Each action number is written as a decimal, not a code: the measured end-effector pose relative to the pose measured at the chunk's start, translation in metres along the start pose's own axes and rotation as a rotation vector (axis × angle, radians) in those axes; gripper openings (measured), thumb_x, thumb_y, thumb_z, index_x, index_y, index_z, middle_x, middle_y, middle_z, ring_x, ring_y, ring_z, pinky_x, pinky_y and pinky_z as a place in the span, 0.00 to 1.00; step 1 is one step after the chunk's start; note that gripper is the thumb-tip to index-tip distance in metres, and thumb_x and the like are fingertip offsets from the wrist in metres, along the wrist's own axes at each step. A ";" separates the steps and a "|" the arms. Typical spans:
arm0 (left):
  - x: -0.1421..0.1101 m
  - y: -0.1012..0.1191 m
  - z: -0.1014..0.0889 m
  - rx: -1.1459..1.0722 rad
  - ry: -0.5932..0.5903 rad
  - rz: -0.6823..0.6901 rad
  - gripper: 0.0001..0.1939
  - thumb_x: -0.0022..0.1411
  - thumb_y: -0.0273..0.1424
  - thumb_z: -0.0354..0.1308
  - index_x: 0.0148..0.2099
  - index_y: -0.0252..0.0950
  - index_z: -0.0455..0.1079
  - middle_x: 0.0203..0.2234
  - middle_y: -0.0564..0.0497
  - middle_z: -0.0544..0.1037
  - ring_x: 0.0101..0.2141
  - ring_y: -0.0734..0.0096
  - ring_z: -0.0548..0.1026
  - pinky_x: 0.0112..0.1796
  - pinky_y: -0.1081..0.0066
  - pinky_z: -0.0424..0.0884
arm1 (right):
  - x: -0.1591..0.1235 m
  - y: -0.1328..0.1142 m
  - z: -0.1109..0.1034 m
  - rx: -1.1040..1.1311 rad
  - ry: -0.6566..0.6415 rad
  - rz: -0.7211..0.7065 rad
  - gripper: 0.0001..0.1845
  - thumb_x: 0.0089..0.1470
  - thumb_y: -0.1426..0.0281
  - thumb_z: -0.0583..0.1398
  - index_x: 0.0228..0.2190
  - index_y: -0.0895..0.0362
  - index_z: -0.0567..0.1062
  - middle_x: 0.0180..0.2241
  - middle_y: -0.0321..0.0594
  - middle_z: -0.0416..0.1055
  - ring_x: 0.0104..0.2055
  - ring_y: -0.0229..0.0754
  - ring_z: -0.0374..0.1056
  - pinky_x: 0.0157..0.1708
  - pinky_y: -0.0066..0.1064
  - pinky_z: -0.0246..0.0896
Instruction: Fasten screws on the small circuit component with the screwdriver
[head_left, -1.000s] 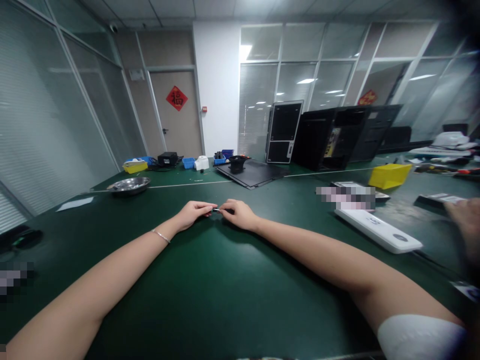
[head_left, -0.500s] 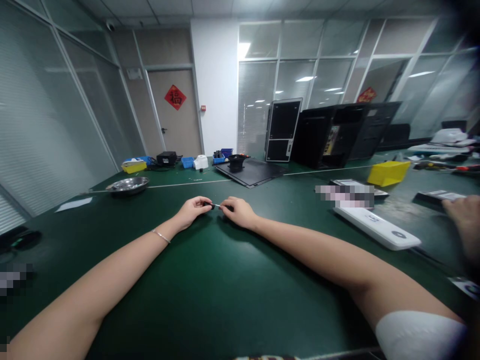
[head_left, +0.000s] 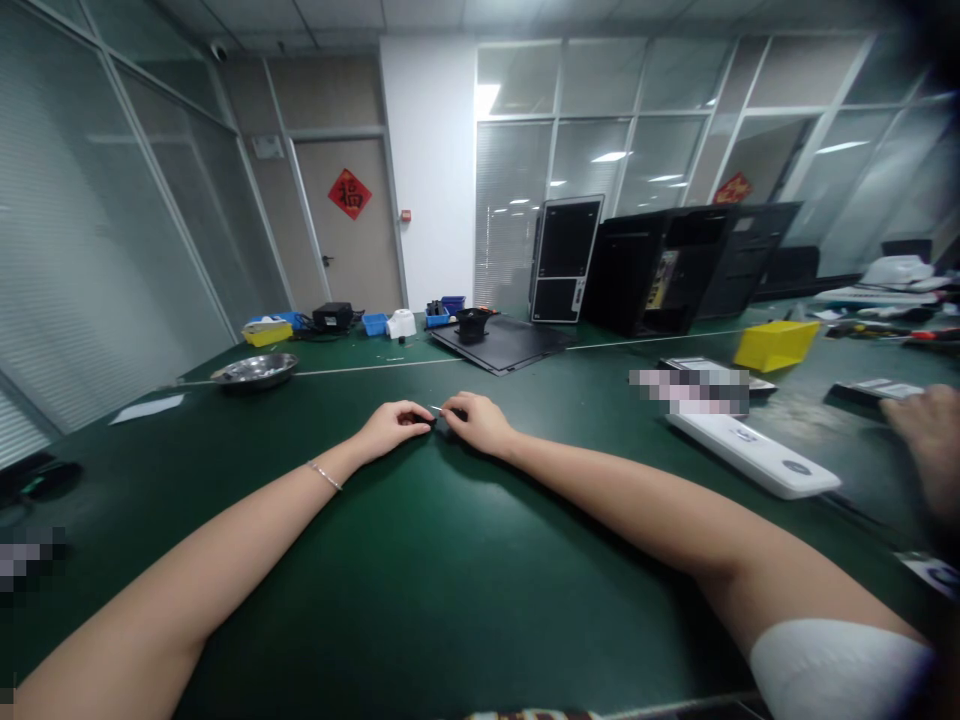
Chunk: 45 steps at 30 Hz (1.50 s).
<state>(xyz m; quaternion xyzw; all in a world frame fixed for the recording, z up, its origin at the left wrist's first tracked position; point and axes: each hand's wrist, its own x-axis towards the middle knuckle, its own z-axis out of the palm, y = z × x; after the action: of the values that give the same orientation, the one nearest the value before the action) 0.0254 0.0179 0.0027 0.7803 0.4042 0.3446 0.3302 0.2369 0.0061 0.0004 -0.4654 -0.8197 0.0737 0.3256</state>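
Note:
Over the green table (head_left: 420,580), my left hand (head_left: 394,430) pinches a small black part (head_left: 425,420) whose shape is mostly covered by the fingers. My right hand (head_left: 480,424) is close beside it, with its fingers closed round a thin tool with a silver shaft (head_left: 437,408), which looks like a small screwdriver. The shaft points left toward the black part. Whether its tip touches the part is too small to tell. A bracelet circles my left wrist.
A metal bowl (head_left: 259,370) stands at the left. Behind my hands lies a black panel (head_left: 510,345) with a black fan-like piece (head_left: 472,323). Computer cases (head_left: 660,270) stand at the back. To the right are a white device (head_left: 754,455), a yellow bin (head_left: 776,345) and another person's hand (head_left: 926,430).
My left hand has shifted slightly right and down with the black part, closer to my right hand. My right hand stays in nearly the same place. The other person's hand has moved slightly.

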 end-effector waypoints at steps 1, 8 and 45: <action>0.000 0.001 0.000 0.045 0.000 0.009 0.15 0.56 0.38 0.62 0.42 0.33 0.77 0.38 0.43 0.81 0.38 0.60 0.76 0.42 0.63 0.70 | 0.000 0.000 0.000 0.001 0.001 -0.001 0.13 0.61 0.65 0.55 0.37 0.52 0.79 0.38 0.39 0.74 0.39 0.40 0.68 0.38 0.28 0.58; 0.000 0.004 -0.002 0.159 -0.025 0.023 0.17 0.61 0.37 0.55 0.45 0.32 0.77 0.43 0.43 0.81 0.44 0.57 0.77 0.49 0.61 0.69 | 0.000 0.002 0.001 -0.004 0.011 -0.011 0.13 0.61 0.64 0.55 0.37 0.52 0.79 0.36 0.39 0.74 0.38 0.40 0.69 0.37 0.28 0.58; 0.005 -0.010 -0.003 -0.316 0.085 -0.086 0.19 0.49 0.33 0.67 0.44 0.33 0.77 0.41 0.44 0.81 0.41 0.61 0.76 0.50 0.58 0.66 | -0.005 -0.010 -0.004 -0.084 -0.208 -0.238 0.10 0.57 0.65 0.61 0.41 0.54 0.77 0.41 0.41 0.73 0.42 0.42 0.69 0.37 0.29 0.59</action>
<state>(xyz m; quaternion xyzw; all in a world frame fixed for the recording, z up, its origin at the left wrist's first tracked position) 0.0206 0.0276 -0.0026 0.6852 0.3916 0.4220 0.4461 0.2343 -0.0040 0.0053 -0.3681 -0.9008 0.0480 0.2255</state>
